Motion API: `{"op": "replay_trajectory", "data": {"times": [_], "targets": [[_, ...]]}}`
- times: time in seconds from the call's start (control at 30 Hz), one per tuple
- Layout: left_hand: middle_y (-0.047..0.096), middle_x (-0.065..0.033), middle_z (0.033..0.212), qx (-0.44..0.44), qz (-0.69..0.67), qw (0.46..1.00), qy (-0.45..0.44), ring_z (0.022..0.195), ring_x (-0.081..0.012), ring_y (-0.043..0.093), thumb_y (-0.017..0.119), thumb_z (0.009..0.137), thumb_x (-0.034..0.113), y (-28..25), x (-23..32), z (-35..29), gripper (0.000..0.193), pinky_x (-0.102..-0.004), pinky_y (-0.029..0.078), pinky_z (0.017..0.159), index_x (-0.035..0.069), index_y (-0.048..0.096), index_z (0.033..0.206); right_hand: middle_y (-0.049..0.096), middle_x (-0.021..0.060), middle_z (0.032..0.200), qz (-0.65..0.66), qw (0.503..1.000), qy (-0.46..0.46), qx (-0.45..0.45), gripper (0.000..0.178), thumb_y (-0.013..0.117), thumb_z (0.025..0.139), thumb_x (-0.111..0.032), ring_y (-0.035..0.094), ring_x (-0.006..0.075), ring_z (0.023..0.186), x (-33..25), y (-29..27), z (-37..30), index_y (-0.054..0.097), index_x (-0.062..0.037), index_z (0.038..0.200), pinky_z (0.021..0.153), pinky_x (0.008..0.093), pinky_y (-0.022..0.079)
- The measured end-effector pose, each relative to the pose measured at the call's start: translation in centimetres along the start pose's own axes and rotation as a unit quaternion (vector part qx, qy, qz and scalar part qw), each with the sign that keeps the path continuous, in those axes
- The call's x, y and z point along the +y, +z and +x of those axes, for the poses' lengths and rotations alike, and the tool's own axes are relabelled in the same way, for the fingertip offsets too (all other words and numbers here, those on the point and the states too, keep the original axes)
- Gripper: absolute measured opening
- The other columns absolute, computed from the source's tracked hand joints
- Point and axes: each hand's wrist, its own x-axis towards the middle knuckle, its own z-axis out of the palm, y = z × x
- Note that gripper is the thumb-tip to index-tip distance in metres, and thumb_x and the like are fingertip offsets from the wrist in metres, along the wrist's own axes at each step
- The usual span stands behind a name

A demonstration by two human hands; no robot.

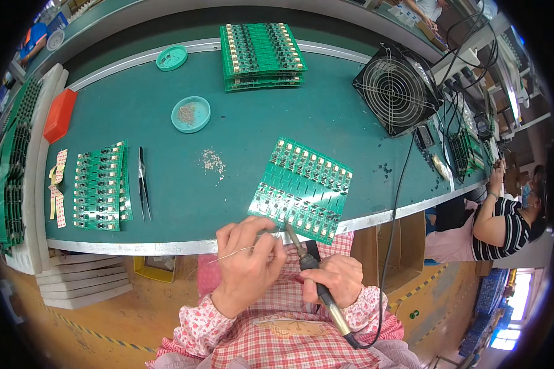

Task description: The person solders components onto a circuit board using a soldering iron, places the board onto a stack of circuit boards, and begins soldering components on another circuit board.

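A green circuit board panel (298, 200) with rows of small parts lies at a slant near the bench's front edge. My right hand (340, 280) is wrapped round the dark handle of a soldering iron (309, 263), whose tip reaches the panel's near edge. Just left of that tip, my left hand (246, 267) pinches a thin solder wire (206, 263) over the same edge; the loose end trails to the left. The fingertips hide the exact spot where wire and iron tip meet the panel.
Metal tweezers (143, 184) lie left, beside more panels (98, 190). Two turquoise dishes (191, 128), loose small parts (212, 163) and a panel stack (263, 55) stand farther back. A black fan (394, 92) stands at right. A cable (397, 215) hangs over the front edge.
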Motion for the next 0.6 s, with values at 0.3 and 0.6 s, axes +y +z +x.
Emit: {"op": "replay_trajectory", "data": {"times": [0.3, 0.6], "targets": [[0.063, -0.0063, 0.101, 0.000, -0.012, 1.000, 0.017, 0.096, -0.0250, 0.060, 0.071, 0.073, 0.005, -0.2, -0.3, -0.3, 0.015, -0.0399, 0.038, 0.085, 0.007, 0.057, 0.076, 0.050, 0.0001, 0.058, -0.016, 0.999, 0.010, -0.030, 0.024, 0.070, 0.073, -0.003, 0.051, 0.0140, 0.045, -0.4, -0.9, 0.7, 0.064, -0.0048, 0.096, 0.041, 0.0267, 0.040], [0.064, -0.0026, 0.099, -0.041, -0.055, 0.993, 0.093, 0.096, -0.0226, 0.060, 0.076, 0.074, 0.016, -1.7, 1.2, -1.4, 0.016, -0.0466, 0.036, 0.091, 0.012, 0.060, 0.077, 0.051, 0.0007, 0.065, -0.066, 0.994, 0.075, -0.049, 0.027, 0.080, 0.071, -0.010, 0.051, 0.0144, 0.050, 0.3, -3.0, 0.7, 0.071, -0.0104, 0.097, 0.043, 0.0272, 0.041]]}}
